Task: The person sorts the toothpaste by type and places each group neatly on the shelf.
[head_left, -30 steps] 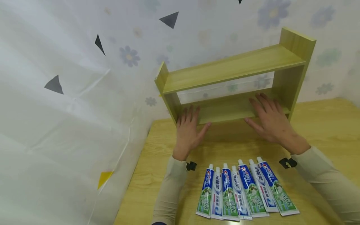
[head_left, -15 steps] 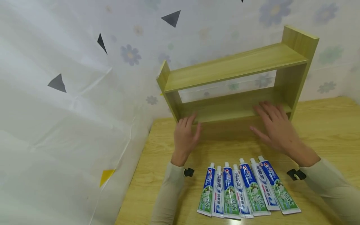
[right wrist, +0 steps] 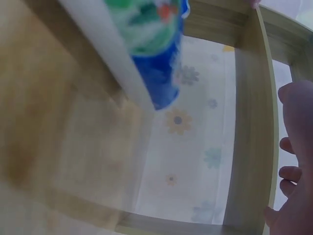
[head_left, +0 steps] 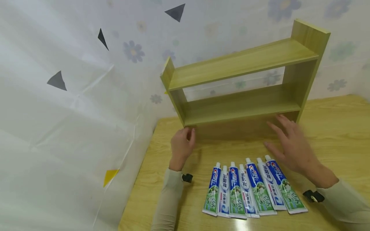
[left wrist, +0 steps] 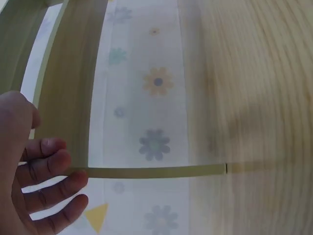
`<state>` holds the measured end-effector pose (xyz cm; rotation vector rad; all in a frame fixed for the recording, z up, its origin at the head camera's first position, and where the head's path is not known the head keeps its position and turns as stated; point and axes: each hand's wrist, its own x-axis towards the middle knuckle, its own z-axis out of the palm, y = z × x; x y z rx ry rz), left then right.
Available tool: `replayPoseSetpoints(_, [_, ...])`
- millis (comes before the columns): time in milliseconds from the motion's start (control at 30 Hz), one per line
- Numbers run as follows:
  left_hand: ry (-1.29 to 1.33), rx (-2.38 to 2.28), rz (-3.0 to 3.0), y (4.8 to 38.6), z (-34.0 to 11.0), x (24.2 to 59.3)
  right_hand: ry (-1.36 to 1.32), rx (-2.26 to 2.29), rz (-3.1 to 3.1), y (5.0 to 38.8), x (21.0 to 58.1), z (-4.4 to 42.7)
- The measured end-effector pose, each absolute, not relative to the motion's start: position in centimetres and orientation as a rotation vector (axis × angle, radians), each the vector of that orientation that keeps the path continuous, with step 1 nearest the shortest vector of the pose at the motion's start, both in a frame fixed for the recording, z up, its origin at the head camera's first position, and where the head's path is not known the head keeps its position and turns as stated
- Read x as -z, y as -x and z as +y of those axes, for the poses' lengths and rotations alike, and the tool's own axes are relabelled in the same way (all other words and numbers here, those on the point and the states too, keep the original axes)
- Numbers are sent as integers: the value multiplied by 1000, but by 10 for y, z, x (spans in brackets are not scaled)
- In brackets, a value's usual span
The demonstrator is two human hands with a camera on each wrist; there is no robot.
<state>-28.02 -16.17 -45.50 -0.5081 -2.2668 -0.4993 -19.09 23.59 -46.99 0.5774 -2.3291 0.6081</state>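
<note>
Wooden shelf (head_left: 242, 66) on surface (head_left: 147, 186), left hand (head_left: 181, 145) by its left end, fingers (left wrist: 56, 191) loosely curled, right hand (head_left: 297, 149) near right end, fingers spread, seven toothpaste tubes (head_left: 258, 191) in front

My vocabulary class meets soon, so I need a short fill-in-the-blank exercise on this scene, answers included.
In the head view, the toothpaste tubes on the table number ____.
The caps of the tubes are all ____ in colour.
The wall behind the wooden shelf is printed with pastel ____.
The right hand, its fingers spread, is holding ____.

Missing words: seven; white; flowers; nothing.
</note>
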Motion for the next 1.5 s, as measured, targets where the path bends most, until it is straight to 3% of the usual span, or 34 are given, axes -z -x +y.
replayPoseSetpoints(667, [331, 507, -2446, 281, -176, 468, -396, -639, -3030, 139, 491, 240])
replayPoseSetpoints(1500, [340, 448, -2569, 270, -168, 470, -469, -922, -3093, 112, 500, 242])
